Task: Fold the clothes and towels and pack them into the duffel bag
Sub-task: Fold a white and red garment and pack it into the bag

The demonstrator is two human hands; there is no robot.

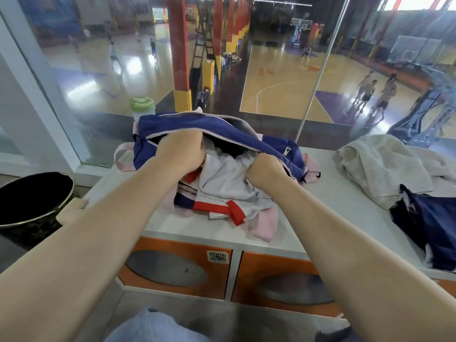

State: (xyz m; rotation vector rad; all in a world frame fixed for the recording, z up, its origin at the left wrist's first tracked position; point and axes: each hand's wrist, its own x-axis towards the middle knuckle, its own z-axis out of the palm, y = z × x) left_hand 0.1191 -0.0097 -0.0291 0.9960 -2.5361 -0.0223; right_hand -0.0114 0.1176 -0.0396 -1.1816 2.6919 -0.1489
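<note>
Centrally in the head view, one blue duffel bag (pixel 197 134) with pink trim lies open on the white countertop (pixel 333 206). Both hands are at its mouth: the left hand (pixel 181 150) is closed on the upper flap, the right hand (pixel 265 169) is fisted in the white-and-red garment (pixel 227 186) half inside the bag. At the right of the frame lie one cream towel (pixel 380 166) and one dark blue garment (pixel 429 225). One green-capped bottle (pixel 142 106) stands behind the bag; one black bin (pixel 32 206) is at lower left.
</note>
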